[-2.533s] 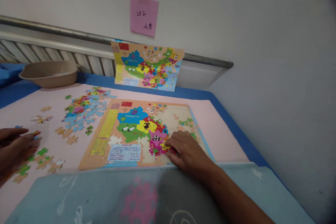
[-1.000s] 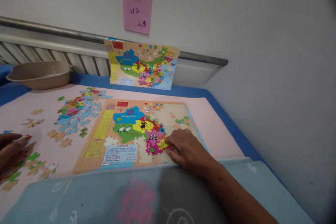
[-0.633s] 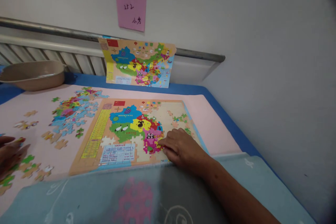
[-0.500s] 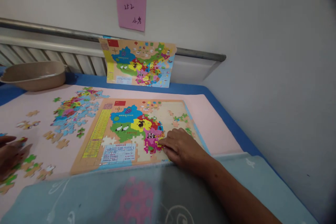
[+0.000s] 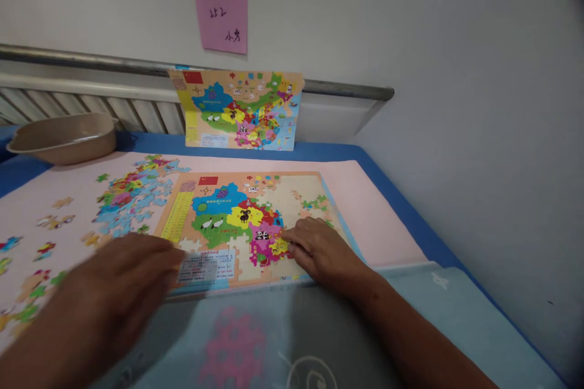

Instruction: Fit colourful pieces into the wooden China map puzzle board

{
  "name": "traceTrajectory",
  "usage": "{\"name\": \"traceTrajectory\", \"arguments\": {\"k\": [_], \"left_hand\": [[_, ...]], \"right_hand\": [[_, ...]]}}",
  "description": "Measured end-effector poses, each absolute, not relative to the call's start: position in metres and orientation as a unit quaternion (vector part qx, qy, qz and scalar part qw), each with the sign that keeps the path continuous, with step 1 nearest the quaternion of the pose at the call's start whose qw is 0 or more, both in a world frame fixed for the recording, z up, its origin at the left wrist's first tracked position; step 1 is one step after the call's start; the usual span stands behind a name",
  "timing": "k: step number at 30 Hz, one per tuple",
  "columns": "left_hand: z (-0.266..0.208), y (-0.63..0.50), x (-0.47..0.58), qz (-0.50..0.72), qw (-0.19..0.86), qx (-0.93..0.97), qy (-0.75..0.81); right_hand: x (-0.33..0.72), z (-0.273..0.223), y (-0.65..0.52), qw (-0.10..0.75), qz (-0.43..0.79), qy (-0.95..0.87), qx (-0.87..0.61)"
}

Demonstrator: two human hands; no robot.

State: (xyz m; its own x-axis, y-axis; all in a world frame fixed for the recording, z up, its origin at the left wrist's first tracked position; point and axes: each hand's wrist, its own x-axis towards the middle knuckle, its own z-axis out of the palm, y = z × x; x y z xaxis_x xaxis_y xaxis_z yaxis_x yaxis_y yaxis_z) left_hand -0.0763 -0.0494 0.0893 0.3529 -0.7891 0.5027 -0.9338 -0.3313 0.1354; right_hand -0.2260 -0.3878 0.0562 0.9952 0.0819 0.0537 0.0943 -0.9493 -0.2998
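The partly filled jigsaw puzzle (image 5: pixel 219 231) of a map lies on the table, with a pale bare area of its board (image 5: pixel 292 191) at the upper right. My right hand (image 5: pixel 322 249) rests over its right half, fingers bent together and the index fingertip beside yellow puzzle pieces (image 5: pixel 279 246). Anything between those fingertips is hidden. My left hand (image 5: pixel 109 285) hovers at the puzzle's lower left, smeared by motion, so its fingers and any contents cannot be made out.
Loose puzzle pieces (image 5: pixel 130 194) lie heaped and scattered on the pink mat (image 5: pixel 365 194) at left. Behind the puzzle, a printed reference map (image 5: pixel 228 115) leans against a rail (image 5: pixel 347 90). A beige basin (image 5: pixel 64 140) stands at back left. Blue-grey cloth (image 5: pixel 410 298) covers the near edge.
My left hand has swept right from the loose pieces at the far left to the puzzle's lower left. My right hand has shifted slightly, exposing more of the yellow pieces.
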Motion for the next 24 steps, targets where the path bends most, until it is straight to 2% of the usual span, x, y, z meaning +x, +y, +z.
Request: {"name": "traceTrajectory", "arguments": {"k": [5, 10, 16, 24], "left_hand": [[0.079, -0.140, -0.122, 0.050, 0.104, 0.756, -0.645], [0.066, -0.176, -0.119, 0.013, 0.035, 0.773, -0.633], [0.046, -0.186, -0.121, 0.081, 0.076, 0.774, -0.624], [0.037, -0.190, -0.121, 0.085, 0.094, 0.770, -0.625]], "right_hand": [[-0.228, 0.054, -0.394, 0.156, -0.036, -0.044, -0.986], [-0.228, 0.055, -0.393, 0.151, -0.028, -0.055, -0.987], [-0.225, 0.053, -0.388, 0.138, -0.008, -0.063, -0.988], [-0.225, 0.053, -0.387, 0.129, -0.008, -0.059, -0.990]]}}
